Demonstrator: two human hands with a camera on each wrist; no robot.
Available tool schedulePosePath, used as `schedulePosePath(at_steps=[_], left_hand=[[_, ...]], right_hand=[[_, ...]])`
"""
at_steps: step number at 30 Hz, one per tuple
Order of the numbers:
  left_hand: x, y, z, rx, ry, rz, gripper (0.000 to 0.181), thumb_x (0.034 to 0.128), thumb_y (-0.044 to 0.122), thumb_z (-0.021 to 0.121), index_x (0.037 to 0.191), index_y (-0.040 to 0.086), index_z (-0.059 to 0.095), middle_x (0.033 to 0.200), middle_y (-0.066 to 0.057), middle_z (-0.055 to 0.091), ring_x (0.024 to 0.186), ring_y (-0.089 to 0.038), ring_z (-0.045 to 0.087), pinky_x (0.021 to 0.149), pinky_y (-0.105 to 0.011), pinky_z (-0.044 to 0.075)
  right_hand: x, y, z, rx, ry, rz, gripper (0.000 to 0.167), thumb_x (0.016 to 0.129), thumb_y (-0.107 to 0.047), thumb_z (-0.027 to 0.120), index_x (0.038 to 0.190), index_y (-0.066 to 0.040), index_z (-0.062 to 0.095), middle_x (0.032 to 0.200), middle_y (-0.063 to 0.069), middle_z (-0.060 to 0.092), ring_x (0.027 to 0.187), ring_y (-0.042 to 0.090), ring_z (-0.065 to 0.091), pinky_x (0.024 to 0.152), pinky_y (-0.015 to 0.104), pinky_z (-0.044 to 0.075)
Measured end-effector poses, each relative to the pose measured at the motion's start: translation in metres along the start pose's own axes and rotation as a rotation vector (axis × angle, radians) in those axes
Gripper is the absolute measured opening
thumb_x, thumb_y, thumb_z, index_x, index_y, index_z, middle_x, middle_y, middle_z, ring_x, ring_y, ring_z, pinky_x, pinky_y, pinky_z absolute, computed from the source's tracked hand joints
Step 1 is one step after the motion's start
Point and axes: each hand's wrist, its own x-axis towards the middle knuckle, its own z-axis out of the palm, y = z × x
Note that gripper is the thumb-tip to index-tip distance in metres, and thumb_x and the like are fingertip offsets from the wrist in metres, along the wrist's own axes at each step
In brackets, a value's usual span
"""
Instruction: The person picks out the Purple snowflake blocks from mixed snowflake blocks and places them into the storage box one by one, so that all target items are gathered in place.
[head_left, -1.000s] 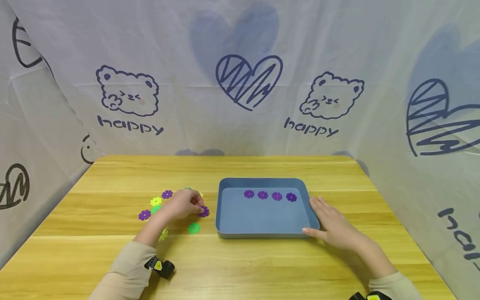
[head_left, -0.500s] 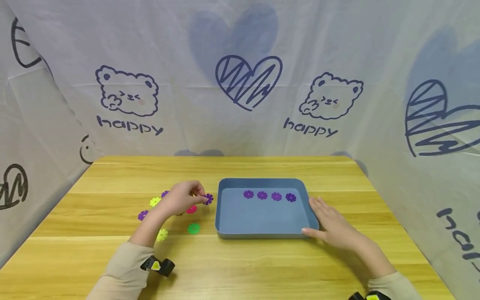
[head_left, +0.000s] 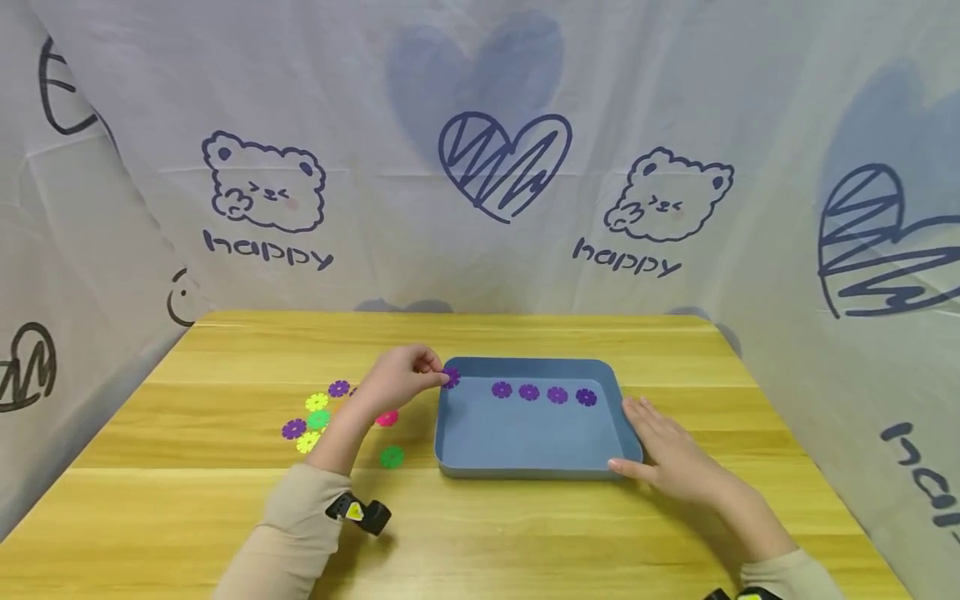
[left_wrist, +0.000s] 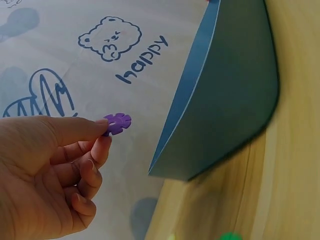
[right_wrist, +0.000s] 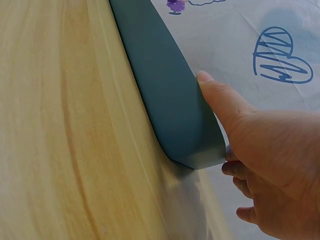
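Between thumb and forefinger, my left hand [head_left: 401, 379] pinches a purple snowflake disc [head_left: 452, 378] at the back left corner of the blue tray [head_left: 525, 442]. The left wrist view shows this notched disc [left_wrist: 119, 123] held up beside the tray wall [left_wrist: 227, 95]. A row of several purple discs [head_left: 528, 392] lies inside the tray toward its back. My right hand [head_left: 678, 458] rests against the tray's right side, fingers extended. In the right wrist view, the thumb [right_wrist: 217, 92] touches the tray rim.
Loose discs lie left of the tray on the wooden table [head_left: 480, 542]: green [head_left: 392, 457], pink [head_left: 387, 418], yellow [head_left: 317, 402] and purple [head_left: 294, 429]. The left forearm hides part of this group. A printed white cloth [head_left: 390, 225] hangs behind.
My left hand has carried the purple disc up and right, from the table beside the loose discs to the tray's back left corner. The right hand stays at the tray.
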Motion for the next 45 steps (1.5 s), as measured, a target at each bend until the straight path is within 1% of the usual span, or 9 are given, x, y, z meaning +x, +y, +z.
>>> schedulePosePath(at_steps=[5, 10, 19, 24, 28, 33, 36, 40, 45], left_hand=[[0.013, 0.005, 0.012, -0.03, 0.026, -0.038, 0.017, 0.0897, 0.024, 0.071, 0.091, 0.009, 0.064, 0.083, -0.004, 0.062, 0.077, -0.018, 0.053, 0.064, -0.026, 0.044], [0.022, 0.008, 0.026, -0.109, 0.054, -0.08, 0.015, 0.089, 0.022, 0.071, 0.09, 0.009, 0.064, 0.083, -0.005, 0.063, 0.076, -0.018, 0.054, 0.065, -0.026, 0.043], [0.037, 0.001, 0.05, -0.143, 0.128, -0.118, 0.014, 0.0886, 0.02, 0.071, 0.089, 0.007, 0.066, 0.082, -0.005, 0.063, 0.074, -0.016, 0.053, 0.063, -0.024, 0.043], [0.041, 0.001, 0.057, -0.08, 0.145, -0.099, 0.014, 0.0894, 0.02, 0.07, 0.087, 0.007, 0.067, 0.081, -0.005, 0.064, 0.072, -0.015, 0.054, 0.061, -0.024, 0.043], [0.042, 0.001, 0.062, 0.01, 0.137, -0.08, 0.013, 0.0902, 0.02, 0.069, 0.085, 0.009, 0.067, 0.08, -0.004, 0.065, 0.068, -0.014, 0.055, 0.059, -0.023, 0.044], [0.042, 0.002, 0.066, 0.21, 0.117, -0.048, 0.014, 0.0912, 0.021, 0.068, 0.081, 0.011, 0.065, 0.075, -0.001, 0.063, 0.063, -0.013, 0.053, 0.055, -0.023, 0.04], [0.042, 0.004, 0.067, 0.303, 0.116, -0.035, 0.015, 0.0911, 0.021, 0.068, 0.079, 0.013, 0.065, 0.074, 0.0, 0.063, 0.063, -0.013, 0.052, 0.055, -0.024, 0.039], [0.042, 0.005, 0.069, 0.352, 0.141, -0.018, 0.013, 0.09, 0.021, 0.07, 0.08, 0.013, 0.066, 0.074, 0.0, 0.064, 0.063, -0.013, 0.053, 0.055, -0.024, 0.039], [0.042, 0.004, 0.07, 0.348, 0.155, -0.008, 0.011, 0.0899, 0.019, 0.07, 0.083, 0.012, 0.066, 0.076, -0.001, 0.065, 0.064, -0.014, 0.053, 0.056, -0.026, 0.041]], right_hand=[[0.0, 0.001, 0.0, -0.017, -0.001, -0.003, 0.093, 0.091, -0.057, 0.056, 0.151, 0.006, 0.023, 0.158, 0.026, 0.021, 0.146, 0.048, 0.017, 0.115, 0.063, 0.018], [0.001, 0.002, 0.0, -0.018, 0.002, -0.006, 0.092, 0.091, -0.057, 0.057, 0.15, 0.006, 0.024, 0.158, 0.026, 0.022, 0.146, 0.048, 0.017, 0.115, 0.063, 0.018], [0.001, 0.001, 0.0, -0.019, 0.019, -0.018, 0.092, 0.091, -0.056, 0.058, 0.15, 0.007, 0.025, 0.157, 0.027, 0.024, 0.145, 0.048, 0.019, 0.113, 0.064, 0.019], [0.0, 0.0, -0.001, -0.018, 0.023, -0.023, 0.091, 0.091, -0.055, 0.059, 0.149, 0.007, 0.025, 0.156, 0.027, 0.025, 0.144, 0.049, 0.019, 0.113, 0.065, 0.02], [0.001, -0.001, -0.002, -0.021, 0.027, -0.024, 0.091, 0.091, -0.054, 0.059, 0.149, 0.007, 0.026, 0.156, 0.027, 0.025, 0.144, 0.049, 0.02, 0.113, 0.064, 0.021], [0.002, 0.0, -0.002, -0.028, 0.028, -0.031, 0.09, 0.091, -0.054, 0.059, 0.149, 0.007, 0.026, 0.156, 0.027, 0.026, 0.144, 0.049, 0.02, 0.113, 0.064, 0.021], [0.002, 0.0, -0.001, -0.023, 0.026, -0.026, 0.091, 0.091, -0.054, 0.059, 0.149, 0.007, 0.026, 0.156, 0.027, 0.024, 0.144, 0.049, 0.019, 0.113, 0.064, 0.02], [0.001, 0.001, 0.0, -0.015, 0.024, -0.021, 0.091, 0.091, -0.054, 0.059, 0.15, 0.006, 0.025, 0.157, 0.026, 0.024, 0.145, 0.048, 0.018, 0.113, 0.064, 0.019], [0.001, 0.002, 0.0, -0.019, 0.028, -0.028, 0.091, 0.091, -0.053, 0.06, 0.149, 0.007, 0.026, 0.156, 0.027, 0.025, 0.144, 0.049, 0.019, 0.113, 0.064, 0.02]])
